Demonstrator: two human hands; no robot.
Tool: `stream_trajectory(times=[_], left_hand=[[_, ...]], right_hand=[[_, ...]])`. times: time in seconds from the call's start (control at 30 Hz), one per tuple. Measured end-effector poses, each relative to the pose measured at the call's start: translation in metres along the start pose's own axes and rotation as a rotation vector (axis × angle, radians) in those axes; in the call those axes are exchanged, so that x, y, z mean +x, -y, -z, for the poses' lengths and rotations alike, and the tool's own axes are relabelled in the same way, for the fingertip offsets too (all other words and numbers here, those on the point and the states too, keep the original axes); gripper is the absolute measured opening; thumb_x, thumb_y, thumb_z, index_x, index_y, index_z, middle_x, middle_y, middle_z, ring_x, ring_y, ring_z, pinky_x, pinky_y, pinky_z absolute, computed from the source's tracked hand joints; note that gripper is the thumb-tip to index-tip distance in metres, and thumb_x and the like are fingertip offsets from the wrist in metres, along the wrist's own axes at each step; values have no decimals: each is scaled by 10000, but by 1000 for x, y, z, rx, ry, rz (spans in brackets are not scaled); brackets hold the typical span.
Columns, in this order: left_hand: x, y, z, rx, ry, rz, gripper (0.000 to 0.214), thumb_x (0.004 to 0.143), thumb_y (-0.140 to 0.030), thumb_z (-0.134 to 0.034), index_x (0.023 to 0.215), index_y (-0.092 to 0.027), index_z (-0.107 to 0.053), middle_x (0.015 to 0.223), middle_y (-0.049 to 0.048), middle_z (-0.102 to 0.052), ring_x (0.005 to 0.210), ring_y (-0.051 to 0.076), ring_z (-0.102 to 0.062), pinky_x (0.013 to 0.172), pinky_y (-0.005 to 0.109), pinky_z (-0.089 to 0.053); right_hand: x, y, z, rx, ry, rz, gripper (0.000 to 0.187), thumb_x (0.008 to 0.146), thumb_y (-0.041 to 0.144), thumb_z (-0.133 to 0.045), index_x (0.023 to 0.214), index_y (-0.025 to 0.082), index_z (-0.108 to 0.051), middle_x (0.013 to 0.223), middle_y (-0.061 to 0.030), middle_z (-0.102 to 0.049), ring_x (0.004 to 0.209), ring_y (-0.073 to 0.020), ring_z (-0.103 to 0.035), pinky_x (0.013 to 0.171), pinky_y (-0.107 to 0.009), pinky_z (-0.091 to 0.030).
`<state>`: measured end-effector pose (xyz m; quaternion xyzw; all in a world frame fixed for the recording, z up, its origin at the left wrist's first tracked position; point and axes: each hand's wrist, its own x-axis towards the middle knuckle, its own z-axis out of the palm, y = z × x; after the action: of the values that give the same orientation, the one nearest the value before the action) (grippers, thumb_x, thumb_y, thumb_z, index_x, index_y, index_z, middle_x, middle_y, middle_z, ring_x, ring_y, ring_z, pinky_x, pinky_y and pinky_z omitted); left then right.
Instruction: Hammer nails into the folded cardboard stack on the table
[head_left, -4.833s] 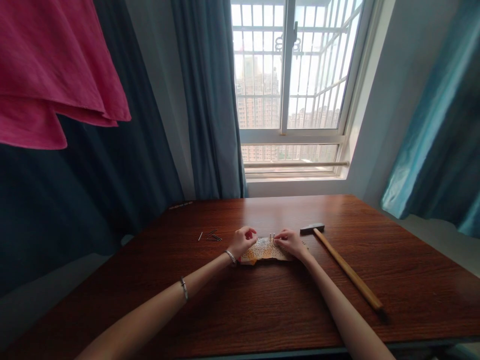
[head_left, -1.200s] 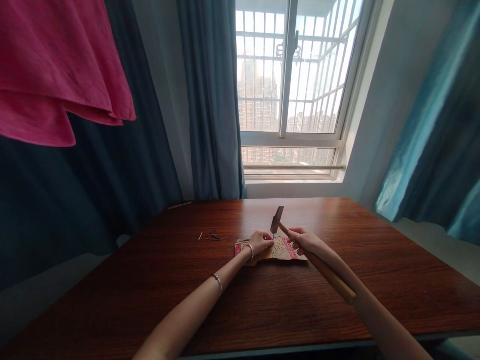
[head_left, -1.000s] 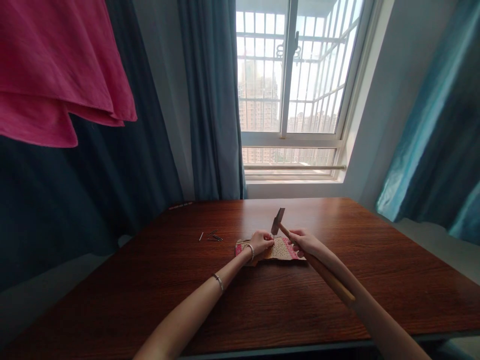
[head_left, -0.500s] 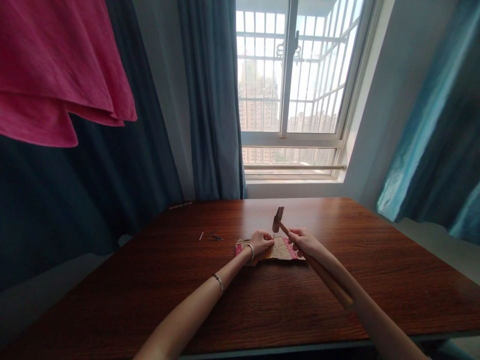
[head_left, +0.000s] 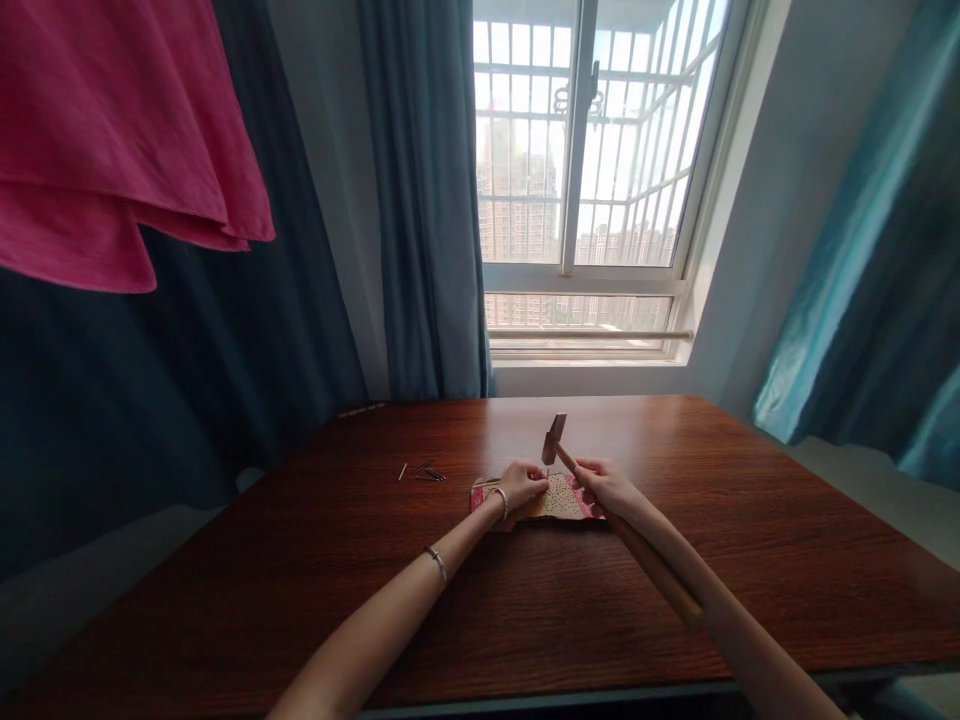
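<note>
My left hand (head_left: 523,485) rests on a flat piece of cardboard (head_left: 564,498) with pink patterned parts and many small dark dots. Its fingertips pinch a thin upright nail (head_left: 547,474). My right hand (head_left: 604,487) is wrapped round the wooden handle of a hammer (head_left: 553,440), well up toward the head. The hammer's metal head hangs just above the nail, and the handle's end reaches back under my right forearm. Part of the cardboard is hidden behind my left hand and wrist.
Several loose nails (head_left: 430,472) lie on the brown wooden table (head_left: 420,640) left of the cardboard. Behind the table are a barred window (head_left: 577,180) and blue curtains (head_left: 424,200). A pink cloth (head_left: 127,140) hangs at the upper left.
The hammer and my right hand have shifted slightly to the left. My left hand, the nail and the cardboard stay where they were.
</note>
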<state>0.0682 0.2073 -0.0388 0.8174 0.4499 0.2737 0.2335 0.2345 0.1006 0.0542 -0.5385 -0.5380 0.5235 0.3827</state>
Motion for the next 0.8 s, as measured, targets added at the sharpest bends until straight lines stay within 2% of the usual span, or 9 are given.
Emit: stream_trajectory(times=[0.4,0.53,0.67,0.8], left_hand=[[-3,-6,4,-31,15,23,237,672,-316,-557,759,-135,-682,703,22,-645,644,126,-541,584,211,-377],[-3,-4,4,-22,13,11,243,673,-325,-552,754,-138,-684,685,19,-642,635,132,-544,585,221,-379],[-1,-1,3,-31,31,18,256,666,-327,-555,785,-141,-684,700,19,-646,641,133,-551,582,219,-389],[4,1,10,-95,107,11,301,631,-301,-589,865,-131,-673,730,22,-647,666,140,-563,587,219,-412]], right_hand=[[5,-9,0,19,26,40,191,787,324,-488,842,145,-529,619,39,-464,346,-16,-376,279,-137,-325],[0,-4,2,104,26,35,208,777,342,-507,876,161,-530,633,39,-472,370,-18,-382,298,-134,-314],[-5,3,10,189,-32,4,225,763,339,-530,914,173,-526,646,33,-489,388,-19,-367,317,-134,-283],[-6,-1,26,181,-82,-5,216,758,317,-530,911,165,-523,660,23,-494,394,-20,-362,322,-137,-276]])
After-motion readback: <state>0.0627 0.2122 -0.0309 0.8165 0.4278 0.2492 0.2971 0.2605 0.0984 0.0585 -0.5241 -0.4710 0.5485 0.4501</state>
